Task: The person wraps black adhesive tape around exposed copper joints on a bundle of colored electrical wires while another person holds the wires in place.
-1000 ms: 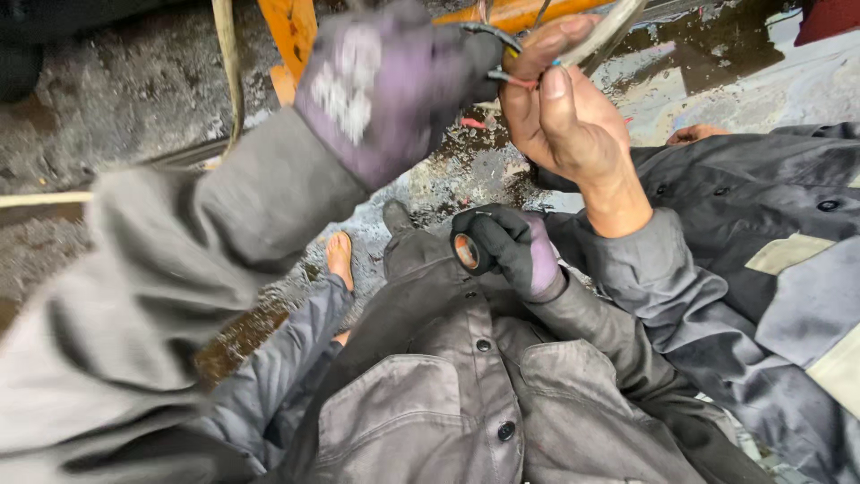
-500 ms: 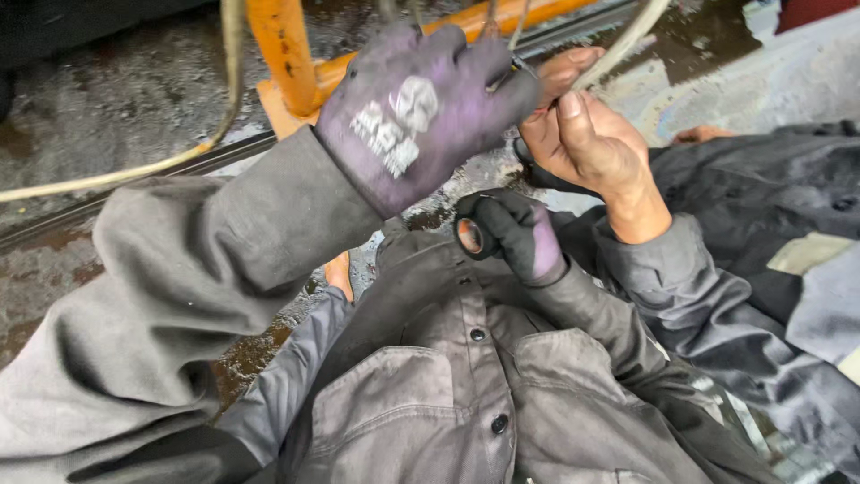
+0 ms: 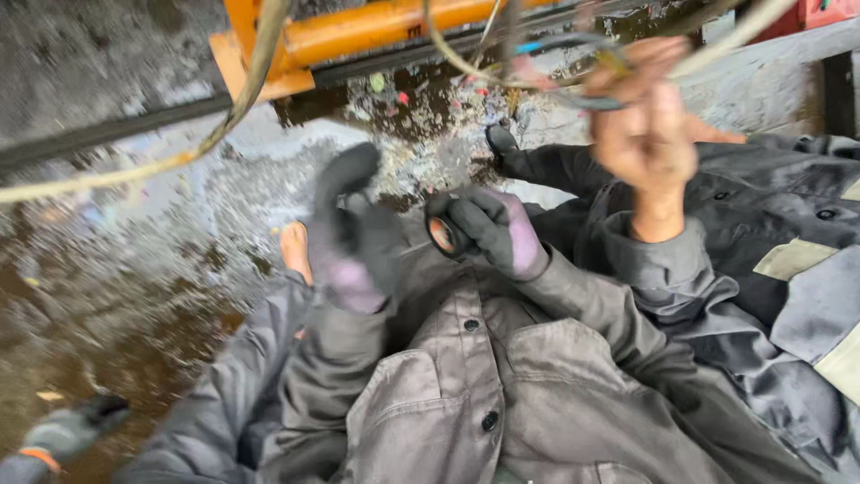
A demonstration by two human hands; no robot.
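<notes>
My left hand (image 3: 351, 235), in a dark glove with a purple palm, is blurred and hangs low over my grey coverall, its back toward me; its grip is hidden. My right hand (image 3: 494, 231), gloved the same way, grips a roll of black tape (image 3: 441, 236) just right of the left hand. Up and to the right, a co-worker's bare hand (image 3: 647, 125) pinches a bundle of thin wires (image 3: 573, 54) with a blue-sleeved strand.
An orange metal beam (image 3: 358, 36) and a dark rail run across the top. A pale cable (image 3: 134, 170) sags over wet, littered concrete (image 3: 161, 269). The co-worker's grey sleeve (image 3: 770, 233) fills the right. A dark glove with an orange cuff (image 3: 67, 432) lies at bottom left.
My left hand has dropped from the wires near the beam down beside the tape roll. The co-worker's bare hand has stayed up on the wires.
</notes>
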